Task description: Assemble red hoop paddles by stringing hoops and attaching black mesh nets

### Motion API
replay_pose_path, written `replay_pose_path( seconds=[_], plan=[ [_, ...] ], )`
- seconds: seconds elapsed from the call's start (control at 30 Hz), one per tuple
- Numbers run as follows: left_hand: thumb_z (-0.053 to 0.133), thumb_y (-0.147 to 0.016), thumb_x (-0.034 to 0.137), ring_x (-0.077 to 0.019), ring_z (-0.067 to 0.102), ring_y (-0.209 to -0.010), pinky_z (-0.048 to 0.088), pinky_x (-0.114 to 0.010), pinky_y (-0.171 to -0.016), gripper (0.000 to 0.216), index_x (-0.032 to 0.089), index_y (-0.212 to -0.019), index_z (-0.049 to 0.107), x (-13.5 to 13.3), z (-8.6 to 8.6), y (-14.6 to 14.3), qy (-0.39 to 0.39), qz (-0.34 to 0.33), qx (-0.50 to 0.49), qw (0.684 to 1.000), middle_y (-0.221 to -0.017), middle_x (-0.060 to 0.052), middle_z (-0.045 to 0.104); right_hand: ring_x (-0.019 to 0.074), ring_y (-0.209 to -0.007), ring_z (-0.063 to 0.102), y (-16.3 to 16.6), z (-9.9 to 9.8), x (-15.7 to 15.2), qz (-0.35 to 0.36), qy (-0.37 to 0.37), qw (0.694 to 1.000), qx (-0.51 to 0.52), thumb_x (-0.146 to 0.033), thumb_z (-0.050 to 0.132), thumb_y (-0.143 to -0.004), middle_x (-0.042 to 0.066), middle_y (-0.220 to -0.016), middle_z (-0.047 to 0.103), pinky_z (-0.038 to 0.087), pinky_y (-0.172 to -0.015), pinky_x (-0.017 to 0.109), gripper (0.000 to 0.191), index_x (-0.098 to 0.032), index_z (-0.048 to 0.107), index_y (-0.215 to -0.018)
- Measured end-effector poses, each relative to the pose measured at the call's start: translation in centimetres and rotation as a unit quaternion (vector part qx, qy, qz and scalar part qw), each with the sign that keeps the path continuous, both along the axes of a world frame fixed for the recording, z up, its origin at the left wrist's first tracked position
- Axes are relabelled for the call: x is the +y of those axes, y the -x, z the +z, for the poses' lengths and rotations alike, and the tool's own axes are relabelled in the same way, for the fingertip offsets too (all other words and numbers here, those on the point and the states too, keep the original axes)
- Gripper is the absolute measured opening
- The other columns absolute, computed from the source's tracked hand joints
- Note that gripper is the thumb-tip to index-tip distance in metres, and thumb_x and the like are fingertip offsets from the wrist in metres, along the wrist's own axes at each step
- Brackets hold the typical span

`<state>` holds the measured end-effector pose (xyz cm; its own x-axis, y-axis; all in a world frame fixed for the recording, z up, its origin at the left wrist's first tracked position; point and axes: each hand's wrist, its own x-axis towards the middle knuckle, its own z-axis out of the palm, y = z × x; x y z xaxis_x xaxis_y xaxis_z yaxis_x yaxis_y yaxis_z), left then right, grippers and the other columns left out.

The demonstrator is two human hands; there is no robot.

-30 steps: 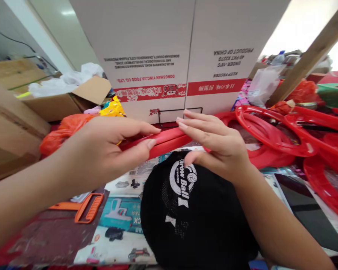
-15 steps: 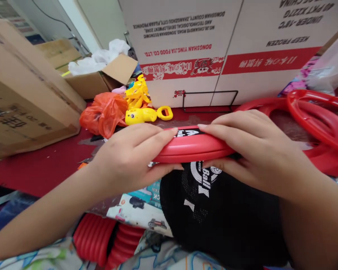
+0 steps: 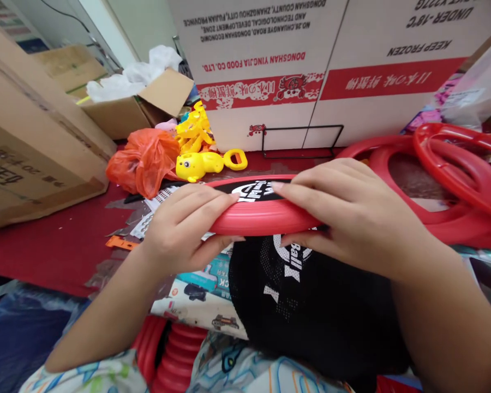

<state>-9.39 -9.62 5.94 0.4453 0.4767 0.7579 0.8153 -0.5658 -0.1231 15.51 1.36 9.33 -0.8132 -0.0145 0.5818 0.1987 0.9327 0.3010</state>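
A red plastic ring (image 3: pixel 265 218) with black, white-printed fabric inside is held nearly level in front of me. On its left side, my left hand (image 3: pixel 184 224) grips the rim, fingers on top and thumb beneath. My right hand (image 3: pixel 347 213) pinches the right part the same way, its fingertips reaching onto the black fabric. Below the ring lies loose black fabric (image 3: pixel 311 305) with white lettering, spread over a printed box (image 3: pixel 204 305). Most of the ring's far edge is hidden by my hands.
More red rings (image 3: pixel 396 147) are piled at the right, and stacked red rings (image 3: pixel 180 355) sit near my lap. Behind stand a white carton (image 3: pixel 262 125), a wire stand (image 3: pixel 303 156), yellow toys (image 3: pixel 202 164) and an orange bag (image 3: pixel 143 161). A large brown carton (image 3: pixel 36 120) is at left.
The ring has tilted so more of its black printed face shows. Both hands have shifted slightly left in view with it, still gripping the rim.
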Motion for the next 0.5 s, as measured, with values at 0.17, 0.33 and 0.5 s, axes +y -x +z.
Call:
replay_pose_path(
  seconds=[0.17,0.33,0.5],
  plan=[
    [0.070,-0.078,0.026,-0.0265,0.069,-0.083,0.059,-0.042,-0.073,0.052,0.016,-0.129,0.062,1.0,-2.4,2.3,-0.036,-0.056,-0.092,0.994,-0.095,-0.013,0.073,0.0237,-0.087,0.064,-1.1,-0.4,1.8,-0.007,0.046,0.999,-0.017,-0.045,0.054,-0.095,0.013,-0.101,0.069,0.051,-0.078,0.037,0.038,-0.010,0.065,-0.106],
    [0.046,-0.089,0.033,-0.0306,0.067,-0.090,0.057,-0.050,-0.077,0.045,0.018,-0.129,0.062,0.3,-1.4,0.2,-0.068,0.025,-0.079,0.994,-0.100,-0.015,0.071,0.0222,-0.076,0.059,0.7,-1.1,0.6,0.005,-0.027,1.000,0.013,-0.040,0.050,-0.096,0.013,-0.087,0.068,0.050,-0.072,0.036,0.037,-0.007,0.066,-0.092],
    [0.057,-0.083,0.022,-0.0214,0.063,-0.064,0.048,-0.037,-0.059,0.017,0.020,-0.094,0.069,1.2,-0.5,-2.6,-0.149,0.076,-0.074,0.983,-0.072,-0.005,0.069,0.0208,-0.070,0.056,2.5,-2.1,-0.9,0.016,-0.045,0.997,0.065,-0.045,0.052,-0.096,0.010,-0.077,0.066,0.047,-0.066,0.035,0.041,-0.008,0.066,-0.087]
  ],
)
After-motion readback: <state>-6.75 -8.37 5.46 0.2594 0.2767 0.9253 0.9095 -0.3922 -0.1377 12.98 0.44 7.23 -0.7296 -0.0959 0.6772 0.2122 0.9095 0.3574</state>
